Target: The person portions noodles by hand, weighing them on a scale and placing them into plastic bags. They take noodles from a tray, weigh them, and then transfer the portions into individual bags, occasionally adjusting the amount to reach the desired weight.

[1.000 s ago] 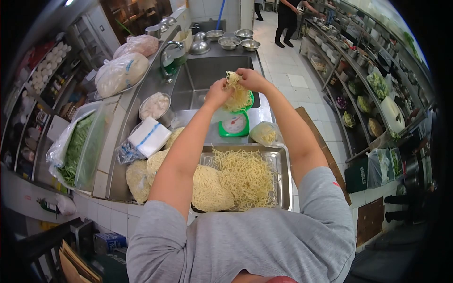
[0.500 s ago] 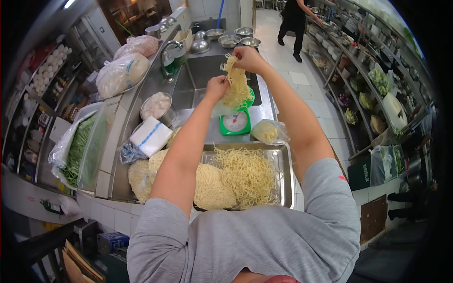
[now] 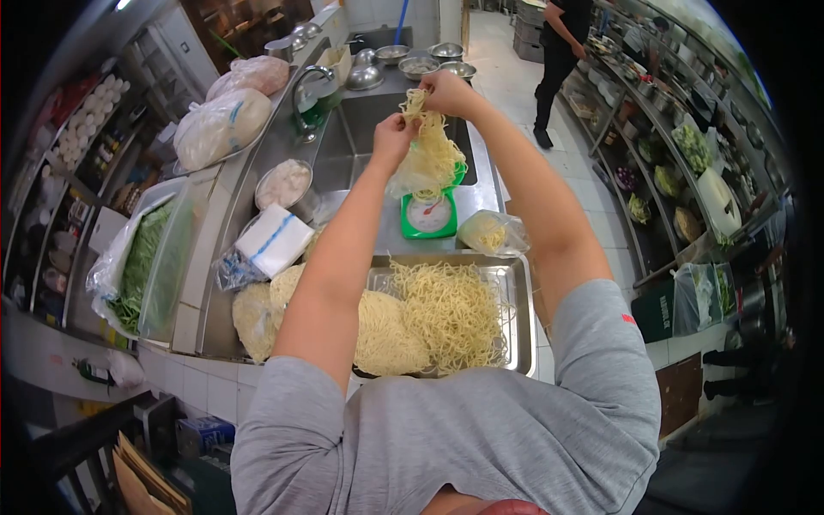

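Above the green kitchen scale (image 3: pixel 429 218), both my hands grip a hanging clump of yellow noodles (image 3: pixel 439 154). My right hand (image 3: pixel 448 94) is closed around its top. My left hand (image 3: pixel 394 140) pinches its left side, lower down. A clear plastic bag (image 3: pixel 407 182) shows below my left hand, around the lower noodles; its opening is hard to make out. The noodles hide most of the scale's pan. Nearer to me, a metal tray (image 3: pixel 521 322) holds a loose heap of noodles (image 3: pixel 451 313) beside a paler, denser noodle mass (image 3: pixel 388 335).
A tied bag of noodles (image 3: pixel 493 233) lies right of the scale. To the left are a bowl of pale food (image 3: pixel 285 187), a stack of white plastic bags (image 3: pixel 275 239) and a bin of greens (image 3: pixel 142 266). Behind is a sink (image 3: pixel 350 137). A co-worker (image 3: pixel 562 64) stands by the right shelves.
My hands have risen slightly, and the noodle clump now hangs longer and thinner between them and the scale. The co-worker at the back has come nearer along the aisle.
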A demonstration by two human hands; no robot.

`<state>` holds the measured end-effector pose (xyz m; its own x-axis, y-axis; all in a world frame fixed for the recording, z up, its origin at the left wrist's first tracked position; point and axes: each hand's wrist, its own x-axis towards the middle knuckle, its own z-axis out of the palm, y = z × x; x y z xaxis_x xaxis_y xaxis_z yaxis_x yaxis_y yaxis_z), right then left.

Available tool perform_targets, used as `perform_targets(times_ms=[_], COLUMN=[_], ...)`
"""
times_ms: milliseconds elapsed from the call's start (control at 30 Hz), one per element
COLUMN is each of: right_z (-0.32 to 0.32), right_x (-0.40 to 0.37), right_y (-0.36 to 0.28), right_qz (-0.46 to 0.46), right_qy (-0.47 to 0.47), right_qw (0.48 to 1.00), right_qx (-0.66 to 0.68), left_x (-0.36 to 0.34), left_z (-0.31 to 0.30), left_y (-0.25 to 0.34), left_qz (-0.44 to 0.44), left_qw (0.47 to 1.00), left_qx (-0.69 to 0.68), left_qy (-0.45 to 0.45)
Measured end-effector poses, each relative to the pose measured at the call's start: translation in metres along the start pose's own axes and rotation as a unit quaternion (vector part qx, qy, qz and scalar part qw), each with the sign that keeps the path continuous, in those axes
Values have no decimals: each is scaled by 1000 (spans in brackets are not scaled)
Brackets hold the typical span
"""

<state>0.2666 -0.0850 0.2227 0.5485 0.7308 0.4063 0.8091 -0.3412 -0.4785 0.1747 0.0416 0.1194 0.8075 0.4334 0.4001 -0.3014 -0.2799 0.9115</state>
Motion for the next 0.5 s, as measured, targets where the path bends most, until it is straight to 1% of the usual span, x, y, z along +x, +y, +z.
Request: perform_targets(times_ms=[67, 133, 167, 300, 367, 400, 467, 500], right_z=[-8, -20, -23, -39, -55, -65, -81, -82], right_x=[0, -2, -3, 8, 12, 15, 24, 42], right_y=[-1, -10, -14, -22, -37, -46, -57, -49], right_qz=[-5, -3, 27, 27, 16, 29, 53, 40], right_qy=[-9, -22, -16, 20, 53, 41, 18, 38], right_qw=[1000, 999, 999, 999, 998, 999, 997, 998], right_qx=[-22, -38, -9, -2, 4, 21, 55, 41], left_x=[3, -3, -6, -10, -11, -12, -14, -15], left_z=[-5, -6, -4, -3, -5, -6, -7, -6], left_y=[-10, -1, 3, 2, -6, -11, -26, -30], left_qz=[12, 17, 17, 25, 17, 12, 32, 41], left_qw=[997, 990, 986, 964, 955, 950, 944, 941], left_qx=[71, 134, 162, 262, 294, 310, 327, 335], left_qy=[20, 31, 32, 34, 26, 21, 22, 22])
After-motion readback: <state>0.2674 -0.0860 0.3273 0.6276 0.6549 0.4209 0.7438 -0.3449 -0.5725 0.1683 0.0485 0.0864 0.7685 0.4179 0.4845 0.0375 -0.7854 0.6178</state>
